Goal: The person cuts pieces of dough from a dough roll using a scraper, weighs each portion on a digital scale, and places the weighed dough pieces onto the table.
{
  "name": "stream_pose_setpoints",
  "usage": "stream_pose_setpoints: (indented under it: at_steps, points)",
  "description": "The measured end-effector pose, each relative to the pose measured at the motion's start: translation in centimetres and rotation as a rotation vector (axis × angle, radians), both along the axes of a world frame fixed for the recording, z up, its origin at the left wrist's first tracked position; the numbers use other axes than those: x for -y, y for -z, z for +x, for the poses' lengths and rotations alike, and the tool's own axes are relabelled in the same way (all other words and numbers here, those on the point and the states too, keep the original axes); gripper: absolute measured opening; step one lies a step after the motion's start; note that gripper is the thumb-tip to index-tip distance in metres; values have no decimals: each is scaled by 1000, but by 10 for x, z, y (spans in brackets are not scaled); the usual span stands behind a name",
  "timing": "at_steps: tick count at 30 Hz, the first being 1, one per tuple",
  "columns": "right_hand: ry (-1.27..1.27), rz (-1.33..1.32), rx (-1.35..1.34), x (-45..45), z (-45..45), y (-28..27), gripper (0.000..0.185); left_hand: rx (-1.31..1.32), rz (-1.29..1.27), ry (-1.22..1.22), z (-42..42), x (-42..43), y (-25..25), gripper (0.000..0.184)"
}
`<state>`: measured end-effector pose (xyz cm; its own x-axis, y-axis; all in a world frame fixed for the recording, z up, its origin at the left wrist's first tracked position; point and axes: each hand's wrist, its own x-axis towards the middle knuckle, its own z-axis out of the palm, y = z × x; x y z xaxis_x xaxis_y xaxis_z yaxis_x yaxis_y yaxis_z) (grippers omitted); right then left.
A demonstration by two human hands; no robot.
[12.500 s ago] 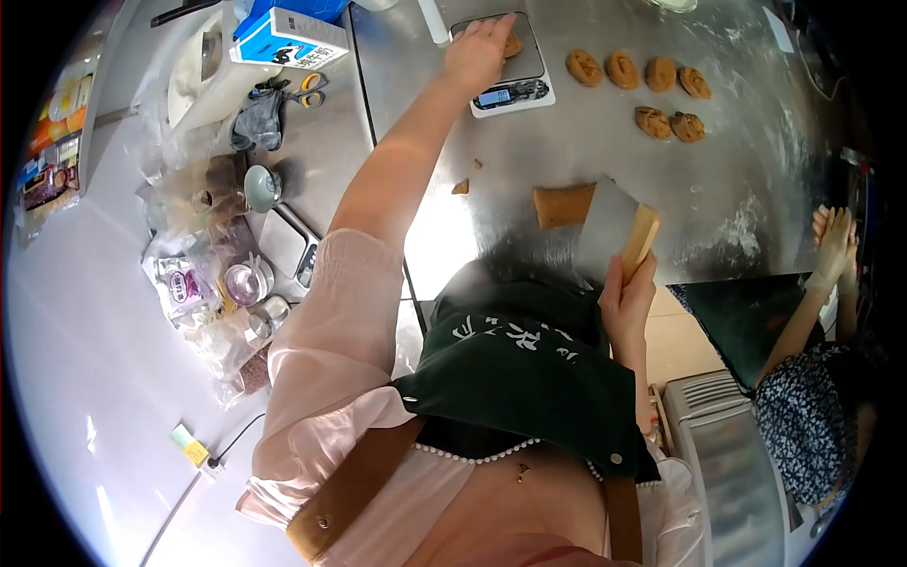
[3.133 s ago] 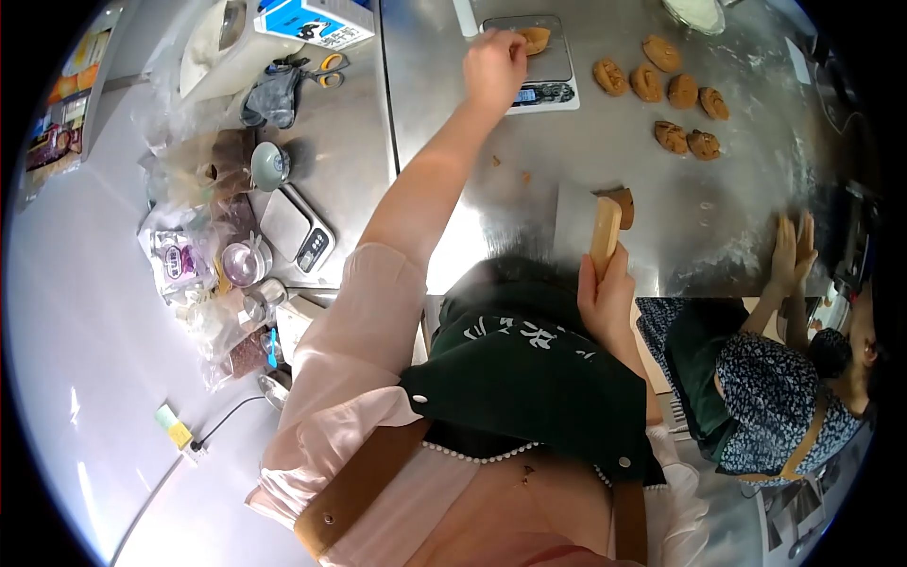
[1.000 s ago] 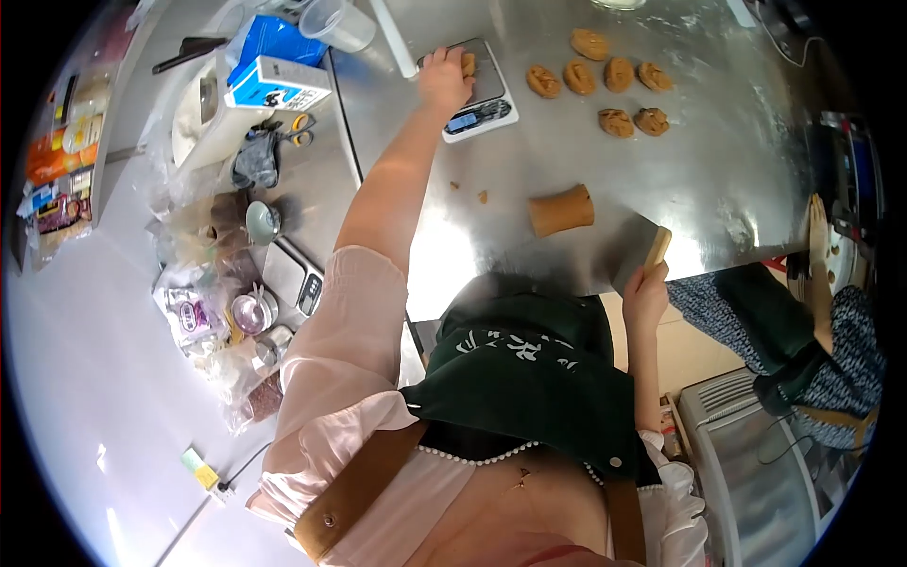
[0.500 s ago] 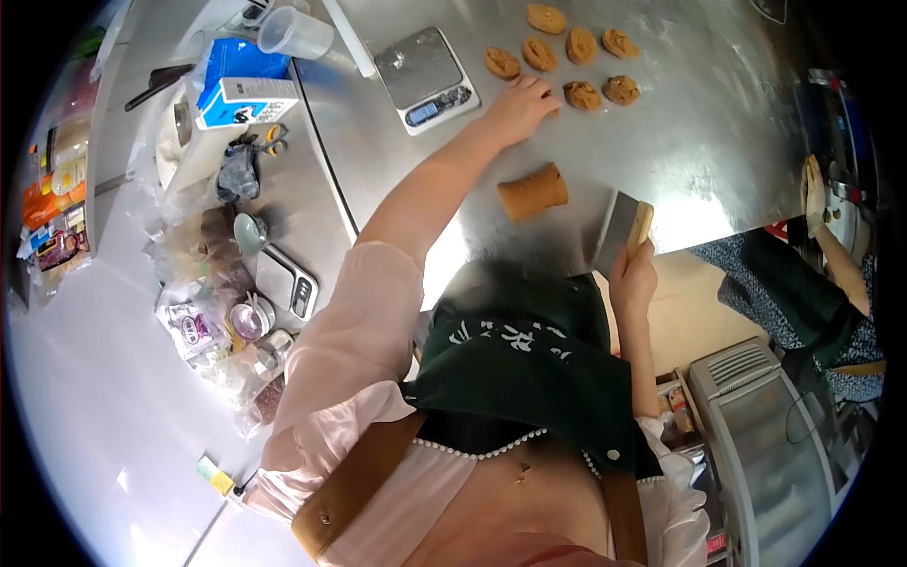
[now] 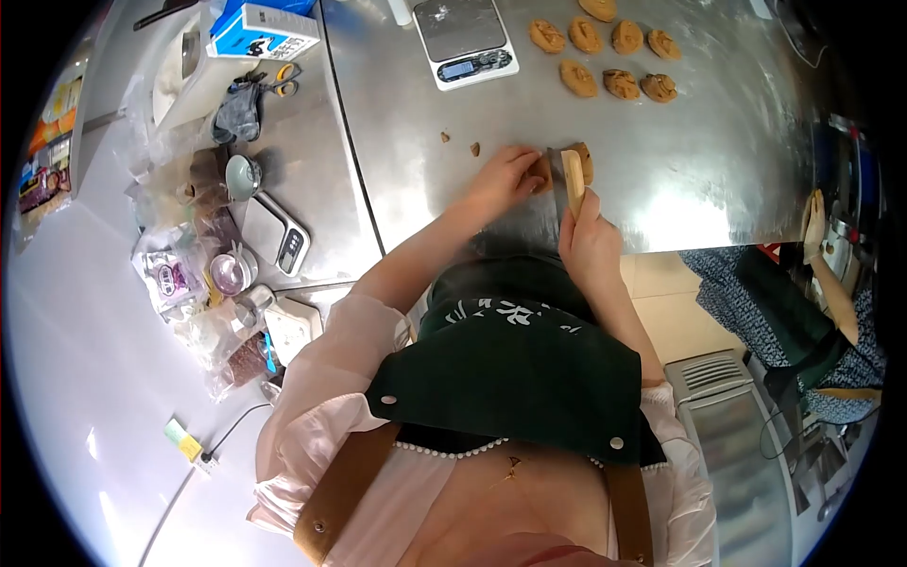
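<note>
My right hand point(image 5: 590, 248) grips the light wooden handle of a dough scraper point(image 5: 573, 180). Its metal blade stands upright on the table, across a brown dough log. Part of the dough point(image 5: 586, 163) shows to the right of the scraper. On the blade's left side my left hand point(image 5: 510, 177) has its fingers closed around the other end of the dough, mostly hidden by them. Two small dough crumbs point(image 5: 475, 149) lie left of that hand. Beyond both hands sit several cut dough pieces point(image 5: 622, 84) in loose rows.
A digital scale point(image 5: 478, 71) stands at the far side of the steel table point(image 5: 718, 123). On the left are a milk carton point(image 5: 265, 33), scissors point(image 5: 285, 79), a bowl point(image 5: 243, 177), a second scale point(image 5: 293, 248) and plastic bags. At right, another person's arm point(image 5: 831, 293) shows.
My left hand has come back from the dough pieces to the log, leaving one more piece in the group. My right hand has brought the scraper leftward onto the log. The view has shifted.
</note>
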<state>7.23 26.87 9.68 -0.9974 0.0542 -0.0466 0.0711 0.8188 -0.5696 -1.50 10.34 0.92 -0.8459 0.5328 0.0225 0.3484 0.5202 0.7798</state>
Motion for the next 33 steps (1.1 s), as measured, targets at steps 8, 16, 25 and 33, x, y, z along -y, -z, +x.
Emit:
stream_pose_setpoints:
  at_steps: [8,16,25,33]
  points:
    - [-62,102,77,8,-14,3,35,-41,46,-87,8,-1,10,40]
    - [-91,260,185,17,-27,33,34,-20,51,-194,11,-9,9,38]
    - [-34,156,128,9,-24,42,39,145,-134,-161,-3,-12,12,54]
    - [406,11,-31,-65,15,13,37,105,-53,7,17,13,-6,43]
